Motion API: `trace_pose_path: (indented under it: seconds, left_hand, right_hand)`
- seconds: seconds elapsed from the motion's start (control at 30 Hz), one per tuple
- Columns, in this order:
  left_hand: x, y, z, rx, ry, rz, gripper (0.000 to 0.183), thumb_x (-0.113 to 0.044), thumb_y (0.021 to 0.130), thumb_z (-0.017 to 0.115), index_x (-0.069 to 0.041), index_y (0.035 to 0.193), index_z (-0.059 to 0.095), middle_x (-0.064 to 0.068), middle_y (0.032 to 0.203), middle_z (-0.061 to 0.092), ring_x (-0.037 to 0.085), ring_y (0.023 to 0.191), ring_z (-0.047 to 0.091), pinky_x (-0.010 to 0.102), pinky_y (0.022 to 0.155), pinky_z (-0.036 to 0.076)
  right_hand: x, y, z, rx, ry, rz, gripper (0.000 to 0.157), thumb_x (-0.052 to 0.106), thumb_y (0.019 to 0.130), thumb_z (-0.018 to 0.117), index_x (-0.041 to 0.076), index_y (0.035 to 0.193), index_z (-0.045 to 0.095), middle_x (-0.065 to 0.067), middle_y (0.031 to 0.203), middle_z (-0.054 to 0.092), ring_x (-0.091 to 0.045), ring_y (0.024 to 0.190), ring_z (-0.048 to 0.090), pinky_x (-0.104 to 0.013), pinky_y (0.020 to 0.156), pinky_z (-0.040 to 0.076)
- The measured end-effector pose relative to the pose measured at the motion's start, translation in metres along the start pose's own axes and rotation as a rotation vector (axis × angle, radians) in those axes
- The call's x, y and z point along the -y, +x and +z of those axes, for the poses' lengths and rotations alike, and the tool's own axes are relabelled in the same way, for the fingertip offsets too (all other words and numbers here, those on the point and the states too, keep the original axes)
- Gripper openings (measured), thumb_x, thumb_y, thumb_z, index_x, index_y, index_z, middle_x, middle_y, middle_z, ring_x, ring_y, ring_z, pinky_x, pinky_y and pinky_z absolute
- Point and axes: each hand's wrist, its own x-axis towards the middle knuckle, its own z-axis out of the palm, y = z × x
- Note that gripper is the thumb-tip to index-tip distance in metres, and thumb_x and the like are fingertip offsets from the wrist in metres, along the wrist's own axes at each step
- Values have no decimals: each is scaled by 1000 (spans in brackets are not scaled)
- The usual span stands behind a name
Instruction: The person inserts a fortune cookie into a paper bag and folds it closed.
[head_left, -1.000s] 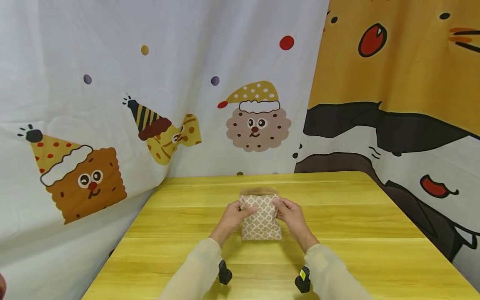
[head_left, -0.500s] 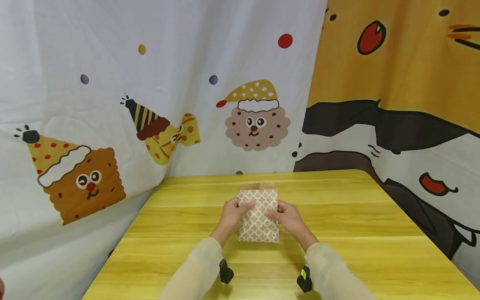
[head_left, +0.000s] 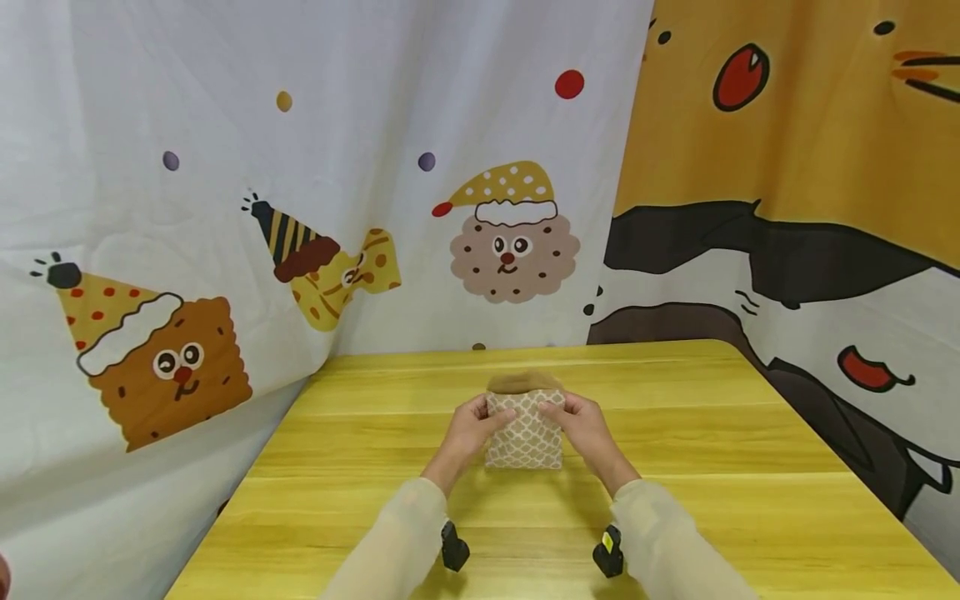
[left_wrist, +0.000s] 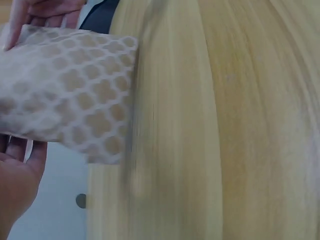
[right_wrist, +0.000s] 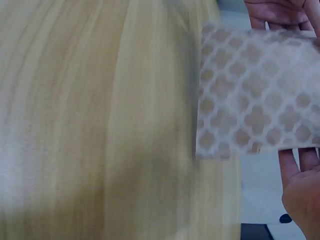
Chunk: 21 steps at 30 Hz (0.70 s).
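A small brown paper bag (head_left: 525, 429) with a white lattice pattern stands on the yellow wooden table (head_left: 675, 433), its plain brown top (head_left: 522, 382) bent back. My left hand (head_left: 471, 426) pinches the bag's upper left edge and my right hand (head_left: 583, 425) pinches its upper right edge. The left wrist view shows the patterned bag (left_wrist: 65, 100) over the table, with my left palm (left_wrist: 17, 195) below it. In the right wrist view the bag (right_wrist: 255, 112) lies between my right palm (right_wrist: 302, 190) and fingers (right_wrist: 282, 12) of the other hand.
Cartoon-printed cloth (head_left: 187, 250) hangs behind and left of the table, and an orange and black cloth (head_left: 787, 167) hangs on the right. Bare wood surrounds the bag on all sides.
The bag's top has been folded back away from me, so the bag stands shorter. Both hands have stayed at its upper edges.
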Motion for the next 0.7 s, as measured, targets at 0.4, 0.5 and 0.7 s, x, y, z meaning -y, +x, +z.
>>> trace_pose_path:
  seconds: [0.4, 0.5, 0.7]
  left_hand:
    - [6, -6, -1, -122, -26, 18, 26, -26, 93, 72, -3, 83, 69, -1, 79, 65, 15, 82, 59, 38, 80, 52]
    - [7, -6, 0, -134, -57, 10, 26, -26, 93, 73, 0, 90, 73, -2, 80, 67, 13, 81, 61, 34, 77, 52]
    - [10, -6, 3, -129, -168, -33, 30, -27, 96, 69, 2, 98, 73, 1, 86, 70, 13, 78, 64, 31, 73, 55]
  right_hand:
    - [-7, -6, 0, -90, -8, 40, 37, 36, 93, 70, 1, 80, 65, -3, 72, 58, -19, 77, 51, -35, 76, 45]
    - [-8, -7, 1, -99, 16, 44, 31, 32, 94, 70, 1, 89, 71, -3, 78, 66, -16, 77, 56, -31, 73, 48]
    - [-6, -8, 3, -105, 93, 83, 32, 30, 95, 70, -2, 98, 72, -4, 81, 68, -14, 73, 58, -28, 68, 50]
